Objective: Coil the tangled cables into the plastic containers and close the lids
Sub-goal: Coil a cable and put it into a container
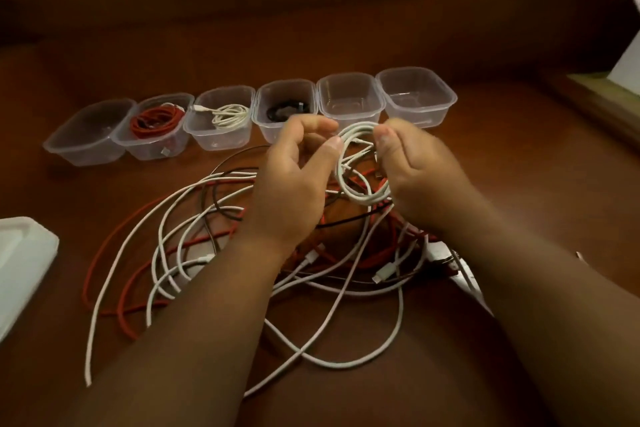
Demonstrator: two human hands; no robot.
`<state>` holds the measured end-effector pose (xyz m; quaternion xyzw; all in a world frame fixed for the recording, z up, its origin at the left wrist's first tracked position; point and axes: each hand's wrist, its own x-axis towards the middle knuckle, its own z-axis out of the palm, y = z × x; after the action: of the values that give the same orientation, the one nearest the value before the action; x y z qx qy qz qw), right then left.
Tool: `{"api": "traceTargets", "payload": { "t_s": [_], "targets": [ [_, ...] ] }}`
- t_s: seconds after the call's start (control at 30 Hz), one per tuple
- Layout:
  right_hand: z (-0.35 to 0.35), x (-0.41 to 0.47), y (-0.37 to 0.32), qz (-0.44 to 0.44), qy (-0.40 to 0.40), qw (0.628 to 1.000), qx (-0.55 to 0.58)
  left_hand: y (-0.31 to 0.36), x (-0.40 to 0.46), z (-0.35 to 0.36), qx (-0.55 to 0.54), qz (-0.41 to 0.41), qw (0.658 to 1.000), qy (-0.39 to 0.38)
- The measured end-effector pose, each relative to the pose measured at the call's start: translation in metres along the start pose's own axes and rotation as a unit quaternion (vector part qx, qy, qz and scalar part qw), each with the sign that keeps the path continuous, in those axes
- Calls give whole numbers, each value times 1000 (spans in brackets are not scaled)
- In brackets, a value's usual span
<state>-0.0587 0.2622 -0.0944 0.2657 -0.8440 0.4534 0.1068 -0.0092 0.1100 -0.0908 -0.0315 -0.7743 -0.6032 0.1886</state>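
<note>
1. Right, both hands are up over the brown table (485, 55), and between them sits a white cable coil (360, 163), wound into a neat loop and held clear of the mess below.
2. The right hand (424, 177) pinches the coil's right side, thumb pressed down on the strands near the top, fingers curled behind it.
3. The left hand (294, 184) comes in from the other side, thumb tip touching the loop's left edge, fingers loosely curled and spread above it; whether they actually clamp the cable I cannot tell.
4. Beneath the forearms lies the tangled pile (194, 253): white, red and dark cables looping over one another, connectors showing here and there.
5. Beyond the hands, a row of six clear plastic containers, all lidless.
6. From the left: an empty container (86, 139), then a red cable (156, 121) coiled in the second, a white cable (230, 114) in the third, a black cable (285, 109) in the fourth.
7. The fifth container (349, 95) and sixth container (415, 94) hold nothing.
8. At the left edge, a white lid-like object (24, 260) rests on the table.
</note>
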Motion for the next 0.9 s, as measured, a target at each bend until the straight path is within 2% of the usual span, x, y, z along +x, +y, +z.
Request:
{"api": "traceTargets", "payload": {
  "t_s": [0.13, 0.23, 0.3, 0.37, 0.43, 0.53, 0.6, 0.7, 0.9],
  "targets": [
    [1, -2, -1, -17, 32, 999, 29, 2, -9, 1, 117, 132, 984, 38],
    [3, -4, -2, -36, 51, 997, 39, 4, -12, 1, 165, 132, 977, 22],
    [4, -5, -1, -37, 43, 998, 38, 7, -14, 3, 92, 52, 994, 0],
    [4, -5, -1, -40, 35, 998, 15, 11, -12, 3, -30, -59, 998, -21],
    [4, -5, 0, -47, 32, 998, -23, 12, -10, 1, -168, -162, 970, -61],
    [5, -3, 2, -48, 8, 997, -65, 11, -8, -3, -288, -245, 918, -120],
    [6, -3, 3, -42, -14, 996, -80, 10, -9, -3, -334, -272, 892, -137],
    [8, -2, 4, -35, -31, 995, -88, 11, -9, -2, -393, -304, 860, -118],
    [8, -2, 3, -48, -19, 993, -110, 11, -9, -2, -427, -241, 865, -106]
  ]
}}
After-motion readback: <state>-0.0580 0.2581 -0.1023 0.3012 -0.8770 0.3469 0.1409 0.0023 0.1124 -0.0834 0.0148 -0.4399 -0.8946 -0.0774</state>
